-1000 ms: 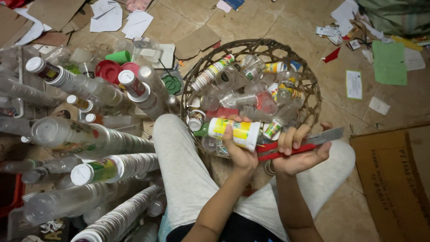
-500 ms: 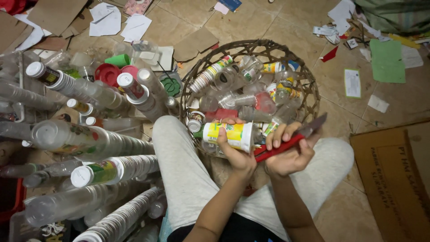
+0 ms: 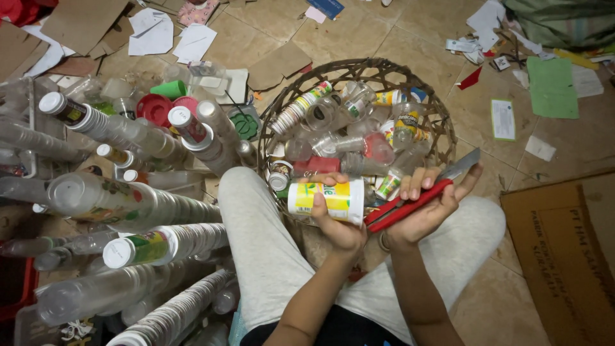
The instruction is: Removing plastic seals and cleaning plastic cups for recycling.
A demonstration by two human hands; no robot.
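The left hand (image 3: 339,224) is wrapping its fingers (image 3: 318,204) around a white plastic cup with a yellow and green label (image 3: 325,200), holding it on its side over the lap. Just beside it, the right hand (image 3: 426,208) is gripping a red-handled utility knife (image 3: 416,202), its grey blade pointing up and away. Beyond both sets of fingers, a round woven wire basket (image 3: 442,131) on the tiled floor (image 3: 410,38) is holding clear plastic cups and bottles.

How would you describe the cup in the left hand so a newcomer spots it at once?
Start at the round woven basket full of clear plastic cups on the tiled floor. Just in front of its near rim, above the grey-trousered lap, the left hand grips a cup lying on its side. Unlike the clear ones behind, it wears a white, yellow and green label.
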